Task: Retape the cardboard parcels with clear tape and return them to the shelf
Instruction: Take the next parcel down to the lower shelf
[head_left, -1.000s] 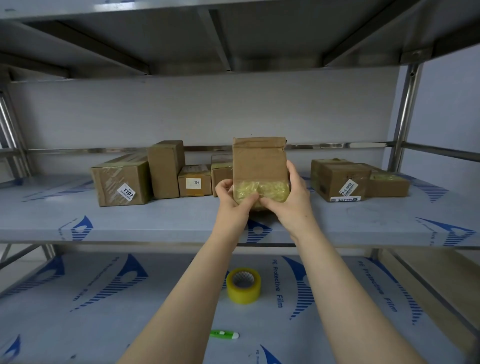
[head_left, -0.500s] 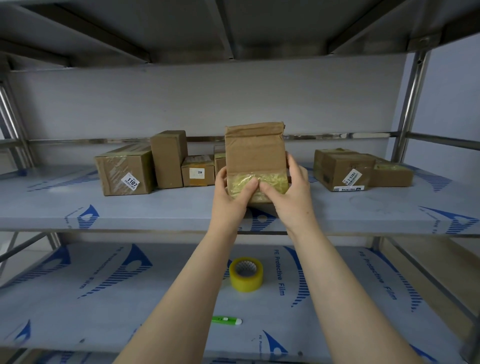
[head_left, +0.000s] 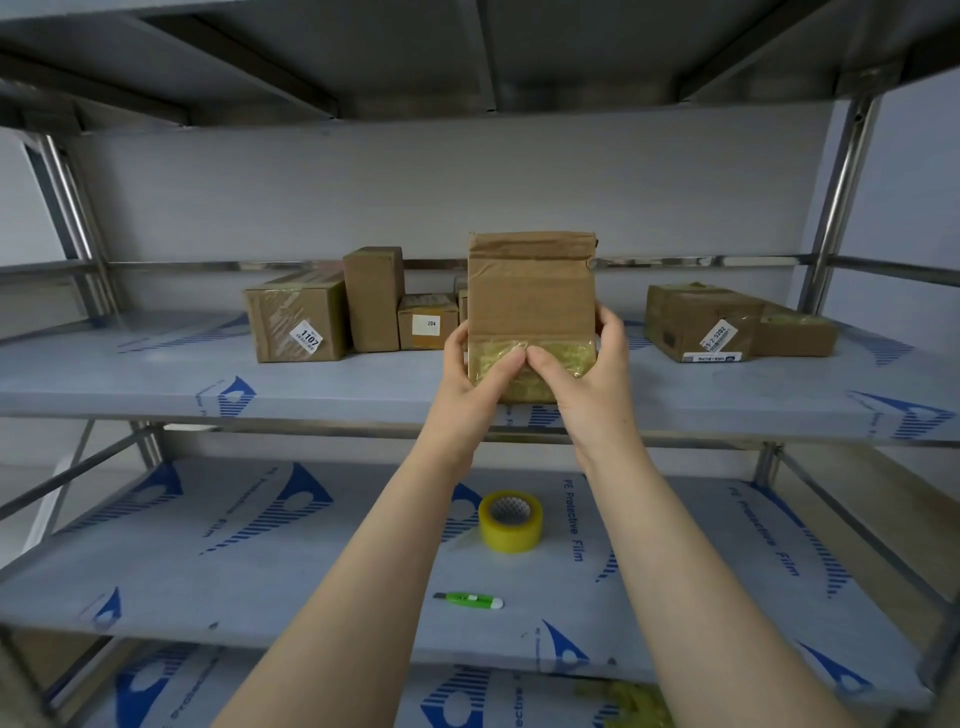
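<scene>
- Parcel (head_left: 530, 291) upright over the front edge of the middle shelf (head_left: 156, 379), about mid-length. Hands hide its base, so contact with the shelf can't be told.
- Left grip (head_left: 470, 382) clasps the parcel's lower left side, thumb across the yellowish tape band on the front face.
- Right grip (head_left: 592, 387) clasps the lower right side, thumb on the same band. The thumb tips almost meet.
- Boxes (head_left: 296, 322) sit along the shelf's back edge, on both sides of the parcel.
- Tape roll (head_left: 510, 521) on the lower shelf (head_left: 260, 571), mid-depth. Green cutter (head_left: 470, 601) lies nearer its front edge.
</scene>
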